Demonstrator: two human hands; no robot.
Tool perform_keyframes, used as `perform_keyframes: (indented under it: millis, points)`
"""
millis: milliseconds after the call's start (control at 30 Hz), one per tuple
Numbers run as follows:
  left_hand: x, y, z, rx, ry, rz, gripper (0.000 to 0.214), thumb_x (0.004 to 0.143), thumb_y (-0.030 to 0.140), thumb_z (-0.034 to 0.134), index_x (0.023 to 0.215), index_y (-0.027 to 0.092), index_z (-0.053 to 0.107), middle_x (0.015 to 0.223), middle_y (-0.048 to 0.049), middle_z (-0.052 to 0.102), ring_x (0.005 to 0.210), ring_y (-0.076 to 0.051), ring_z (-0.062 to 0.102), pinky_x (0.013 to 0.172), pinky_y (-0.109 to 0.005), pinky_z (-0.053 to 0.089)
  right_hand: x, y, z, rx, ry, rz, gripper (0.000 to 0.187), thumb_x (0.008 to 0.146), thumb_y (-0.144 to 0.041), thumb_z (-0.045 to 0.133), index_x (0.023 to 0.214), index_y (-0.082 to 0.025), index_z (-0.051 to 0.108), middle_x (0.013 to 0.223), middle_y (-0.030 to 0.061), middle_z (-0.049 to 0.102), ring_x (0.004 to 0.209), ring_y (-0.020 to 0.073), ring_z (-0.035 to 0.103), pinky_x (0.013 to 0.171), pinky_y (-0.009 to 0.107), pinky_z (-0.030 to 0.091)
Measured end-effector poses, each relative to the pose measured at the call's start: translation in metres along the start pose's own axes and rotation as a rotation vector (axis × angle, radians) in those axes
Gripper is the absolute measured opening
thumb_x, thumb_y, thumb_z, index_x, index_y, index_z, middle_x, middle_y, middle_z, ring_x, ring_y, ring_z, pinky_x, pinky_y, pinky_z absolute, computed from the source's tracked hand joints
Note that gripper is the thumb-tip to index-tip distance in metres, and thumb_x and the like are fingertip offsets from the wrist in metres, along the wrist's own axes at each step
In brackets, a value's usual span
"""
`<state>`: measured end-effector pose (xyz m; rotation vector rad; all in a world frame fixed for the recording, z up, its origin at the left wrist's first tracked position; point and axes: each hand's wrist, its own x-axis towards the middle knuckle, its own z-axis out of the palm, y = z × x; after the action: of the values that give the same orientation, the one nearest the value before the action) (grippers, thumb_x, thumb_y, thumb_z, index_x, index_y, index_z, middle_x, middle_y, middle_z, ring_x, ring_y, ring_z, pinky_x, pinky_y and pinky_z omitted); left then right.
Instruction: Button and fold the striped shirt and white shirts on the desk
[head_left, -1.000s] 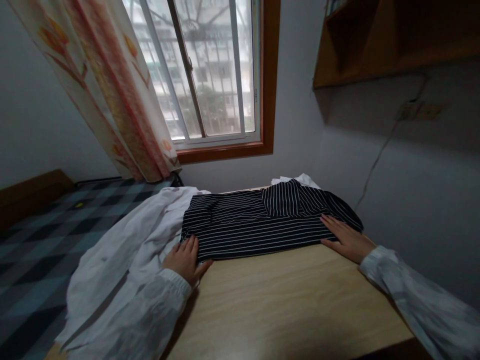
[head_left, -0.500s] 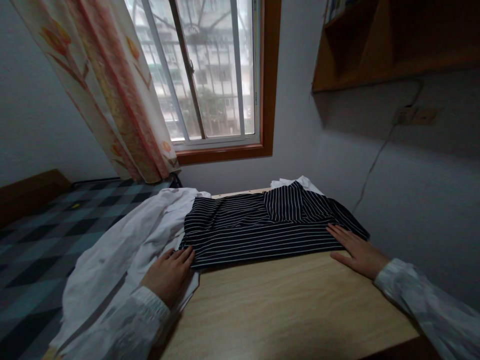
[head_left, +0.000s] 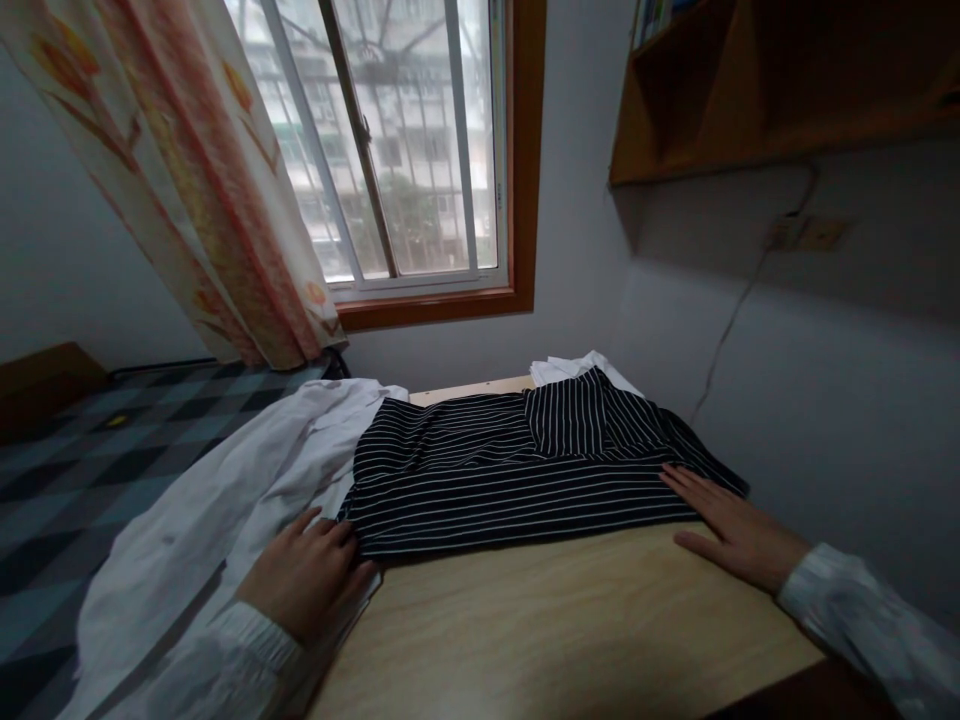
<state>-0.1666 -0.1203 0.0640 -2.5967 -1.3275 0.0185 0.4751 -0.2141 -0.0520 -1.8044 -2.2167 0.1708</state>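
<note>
A black garment with thin white stripes [head_left: 465, 500] lies spread over the wooden table, one section folded over at its upper right. White fabric [head_left: 195, 500] adjoins its left side and drapes over the table's left edge. More white cloth [head_left: 581, 368] shows behind the garment at the far right. My left hand [head_left: 304, 575] rests at the garment's lower left corner, fingers slightly bent and apart, mostly over the white fabric. My right hand [head_left: 739, 525] lies flat and open, its fingertips on the striped cloth near the right end and its thumb by the bare wood.
The pale wooden table [head_left: 555, 630] reaches toward me. Left of it stands a bed with a checked cover [head_left: 45, 480]. Behind are a window [head_left: 405, 150] and a flowered curtain [head_left: 202, 200]. A shelf [head_left: 720, 100] and a hanging cable [head_left: 731, 335] are on the right wall.
My left hand has slid left and slightly toward me, off the striped cloth's edge onto the white fabric. My right hand stays near the garment's right end. The view has turned slightly right.
</note>
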Motion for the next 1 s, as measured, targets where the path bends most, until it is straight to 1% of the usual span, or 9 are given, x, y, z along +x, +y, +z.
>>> perform_keyframes:
  millis: [133, 233, 367, 433, 533, 633, 767, 900, 1000]
  points:
    - [0.022, 0.007, -0.015, -0.022, 0.045, 0.036, 0.053, 0.100, 0.067, 0.051, 0.089, 0.025, 0.081, 0.099, -0.0100, 0.080, 0.097, -0.033, 0.074, 0.114, -0.059, 0.046, 0.024, -0.004, -0.024, 0.077, 0.109, 0.032, 0.059, 0.106, -0.065, 0.048, 0.151, -0.031, 0.065, 0.161, 0.0086, 0.060, 0.148, 0.0357, 0.056, 0.126, 0.061, 0.044]
    - [0.057, 0.020, -0.015, -0.050, 0.105, 0.108, 0.054, 0.105, 0.062, 0.046, 0.118, 0.022, 0.079, 0.129, -0.0128, 0.077, 0.120, -0.033, 0.070, 0.117, -0.055, 0.045, 0.066, 0.000, -0.040, 0.104, 0.243, -0.003, 0.054, 0.109, -0.061, 0.043, 0.141, -0.028, 0.070, 0.147, 0.0112, 0.070, 0.140, 0.0348, 0.062, 0.123, 0.059, 0.046]
    - [0.107, 0.038, 0.012, -0.096, 0.084, 0.195, 0.065, 0.107, 0.060, 0.046, 0.158, 0.022, 0.057, 0.171, -0.0118, 0.047, 0.155, -0.031, 0.048, 0.131, -0.050, 0.032, 0.137, 0.007, -0.038, 0.051, 0.327, 0.004, 0.068, 0.105, -0.063, 0.046, 0.160, -0.025, 0.052, 0.159, 0.0149, 0.059, 0.149, 0.0385, 0.052, 0.128, 0.061, 0.038]
    - [0.121, 0.043, 0.033, -0.136, 0.024, 0.178, 0.069, 0.108, 0.061, 0.044, 0.165, 0.023, 0.049, 0.175, -0.0116, 0.040, 0.160, -0.030, 0.041, 0.132, -0.051, 0.029, 0.170, 0.012, -0.028, -0.007, 0.279, -0.001, 0.078, 0.102, -0.067, 0.049, 0.167, -0.024, 0.043, 0.170, 0.0141, 0.046, 0.158, 0.0397, 0.040, 0.132, 0.061, 0.030]
    - [0.127, 0.043, 0.059, -0.175, -0.049, 0.119, 0.073, 0.108, 0.063, 0.041, 0.169, 0.023, 0.042, 0.177, -0.0124, 0.035, 0.163, -0.030, 0.037, 0.132, -0.051, 0.030, 0.208, 0.021, -0.010, -0.017, 0.222, 0.017, 0.081, 0.102, -0.071, 0.045, 0.167, -0.022, 0.041, 0.174, 0.0140, 0.041, 0.161, 0.0379, 0.036, 0.134, 0.058, 0.027]
    - [0.126, 0.033, 0.064, -0.192, -0.119, 0.099, 0.076, 0.107, 0.067, 0.038, 0.170, 0.024, 0.040, 0.178, -0.0114, 0.033, 0.163, -0.031, 0.035, 0.133, -0.051, 0.027, 0.237, 0.034, 0.000, 0.026, 0.187, 0.067, 0.077, 0.104, -0.070, 0.041, 0.163, -0.021, 0.046, 0.170, 0.0149, 0.048, 0.158, 0.0366, 0.041, 0.135, 0.055, 0.028]
    - [0.144, 0.004, 0.037, -0.185, -0.179, 0.007, 0.076, 0.104, 0.069, 0.044, 0.163, 0.022, 0.051, 0.172, -0.0130, 0.046, 0.158, -0.033, 0.045, 0.131, -0.050, 0.029, 0.267, 0.052, 0.000, 0.125, 0.192, 0.102, 0.074, 0.106, -0.063, 0.044, 0.159, -0.011, 0.049, 0.167, 0.0217, 0.048, 0.157, 0.0376, 0.044, 0.134, 0.051, 0.030]
    - [0.182, -0.036, 0.014, -0.134, -0.096, -0.104, 0.073, 0.099, 0.055, 0.060, 0.159, 0.016, 0.052, 0.169, -0.0187, 0.047, 0.155, -0.037, 0.046, 0.129, -0.047, 0.032, 0.288, 0.061, -0.002, 0.260, 0.192, 0.197, 0.083, 0.093, -0.055, 0.071, 0.158, -0.007, 0.048, 0.162, 0.0276, 0.052, 0.150, 0.0407, 0.052, 0.128, 0.054, 0.039]
    - [0.208, -0.064, 0.018, -0.101, -0.083, -0.220, 0.076, 0.094, 0.049, 0.068, 0.157, 0.012, 0.050, 0.166, -0.0231, 0.049, 0.151, -0.038, 0.050, 0.125, -0.044, 0.037, 0.297, 0.062, -0.007, 0.331, 0.168, 0.258, 0.085, 0.078, -0.046, 0.088, 0.149, -0.009, 0.058, 0.150, 0.0275, 0.063, 0.138, 0.0427, 0.062, 0.120, 0.058, 0.047]
